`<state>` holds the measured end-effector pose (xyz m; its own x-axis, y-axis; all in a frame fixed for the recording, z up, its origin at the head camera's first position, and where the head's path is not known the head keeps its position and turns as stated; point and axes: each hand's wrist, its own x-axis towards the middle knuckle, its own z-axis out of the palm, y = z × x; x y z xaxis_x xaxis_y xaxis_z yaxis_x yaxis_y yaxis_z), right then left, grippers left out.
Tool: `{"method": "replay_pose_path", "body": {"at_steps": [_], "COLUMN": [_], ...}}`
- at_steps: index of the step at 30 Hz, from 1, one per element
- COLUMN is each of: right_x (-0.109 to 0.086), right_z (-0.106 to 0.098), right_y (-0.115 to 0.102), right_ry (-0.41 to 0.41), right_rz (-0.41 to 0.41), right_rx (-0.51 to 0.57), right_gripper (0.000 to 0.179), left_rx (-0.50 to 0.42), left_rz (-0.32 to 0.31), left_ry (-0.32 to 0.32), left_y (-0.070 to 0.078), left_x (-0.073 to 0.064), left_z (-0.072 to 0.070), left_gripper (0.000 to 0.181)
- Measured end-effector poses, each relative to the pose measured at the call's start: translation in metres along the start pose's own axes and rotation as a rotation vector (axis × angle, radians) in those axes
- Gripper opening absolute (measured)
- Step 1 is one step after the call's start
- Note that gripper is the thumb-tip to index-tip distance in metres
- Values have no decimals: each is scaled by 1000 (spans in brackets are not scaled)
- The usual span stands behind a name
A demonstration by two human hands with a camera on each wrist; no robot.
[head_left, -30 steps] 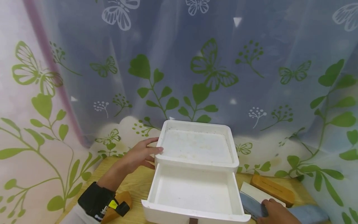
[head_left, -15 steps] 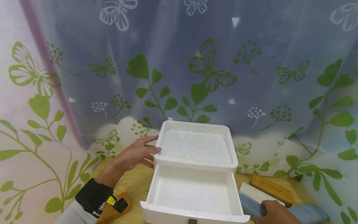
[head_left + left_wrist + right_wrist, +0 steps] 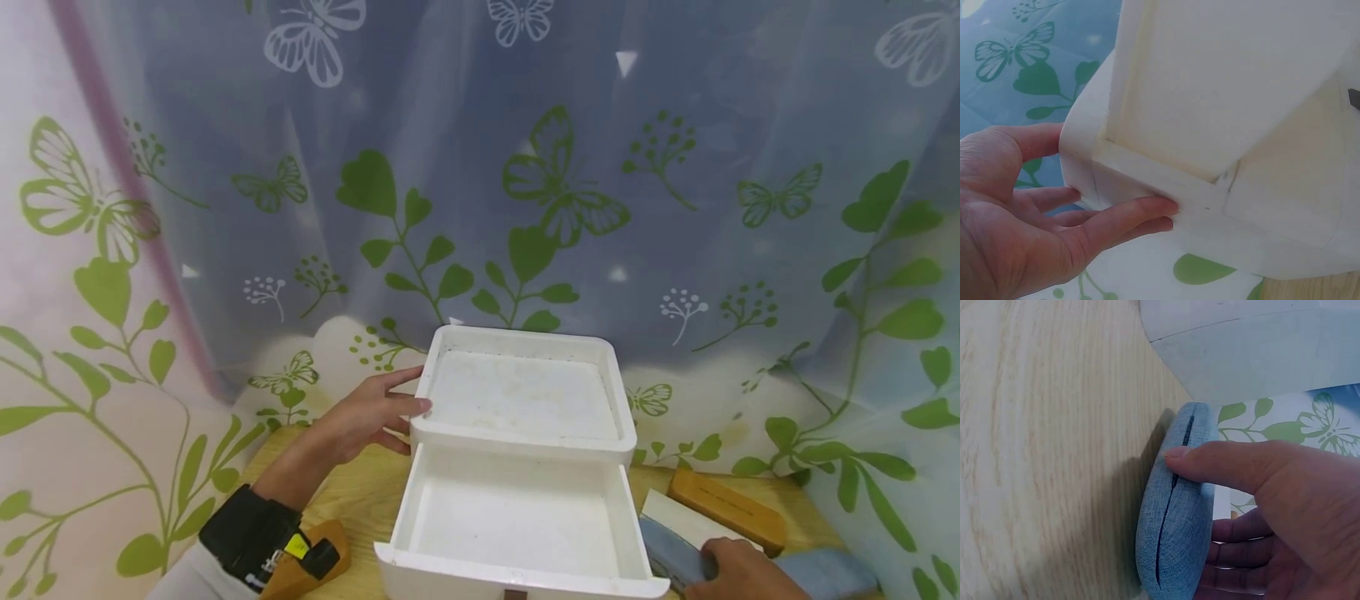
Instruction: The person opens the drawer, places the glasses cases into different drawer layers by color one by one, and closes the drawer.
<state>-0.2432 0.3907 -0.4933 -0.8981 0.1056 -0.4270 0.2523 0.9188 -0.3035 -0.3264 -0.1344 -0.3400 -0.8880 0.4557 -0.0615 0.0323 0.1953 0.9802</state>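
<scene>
A white drawer unit [image 3: 517, 439] with a shallow tray top stands in the middle of the head view. Its drawer [image 3: 517, 517] is pulled out, with nothing lying inside. My left hand [image 3: 370, 417] touches the unit's left side with spread, fairly straight fingers, its thumb at the top rim. To the right of the drawer, my right hand [image 3: 741, 573] holds a blue fabric glasses case [image 3: 1175, 519]. The right wrist view has the thumb on the case's dark seam and the other fingers behind it. The case is on edge, close to the wooden table.
A brown-orange case [image 3: 731, 510] and a white case [image 3: 693, 518] lie behind the right hand. Another blue-grey item [image 3: 828, 572] lies to its right. Beneath the left wrist is a brown object [image 3: 330, 554]. A leaf-printed curtain [image 3: 480, 250] closes off the back.
The head view has shifted slightly. Both hands, the drawer unit and the glasses case keep their places relative to each other.
</scene>
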Motion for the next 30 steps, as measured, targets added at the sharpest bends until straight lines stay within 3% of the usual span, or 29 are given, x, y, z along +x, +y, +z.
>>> {"method": "replay_pose_path", "body": {"at_steps": [4, 9, 11, 17, 26, 30], "right_x": [-4, -14, -20, -39, -53, -71], "right_z": [-8, -21, -28, -47, -76, -96], "right_y": [1, 2, 0, -8, -10, -18], "right_ry": [26, 72, 93, 178, 152, 191], "right_rz": [-23, -116, -149, -240, -295, -288], "right_rx": [17, 18, -18, -76, 99, 87], "right_gripper": [64, 66, 73, 65, 68, 70], "left_rx": [12, 7, 0, -6, 8, 2], "left_rz": [6, -1, -2, 12, -10, 6], "left_ry": [3, 11, 10, 3, 28, 17], "left_y": [-1, -2, -3, -3, -4, -5], "left_x": [1, 1, 1, 0, -1, 0], "left_z": [1, 0, 0, -2, -2, -2], "left_gripper": [81, 81, 81, 81, 81, 81]}}
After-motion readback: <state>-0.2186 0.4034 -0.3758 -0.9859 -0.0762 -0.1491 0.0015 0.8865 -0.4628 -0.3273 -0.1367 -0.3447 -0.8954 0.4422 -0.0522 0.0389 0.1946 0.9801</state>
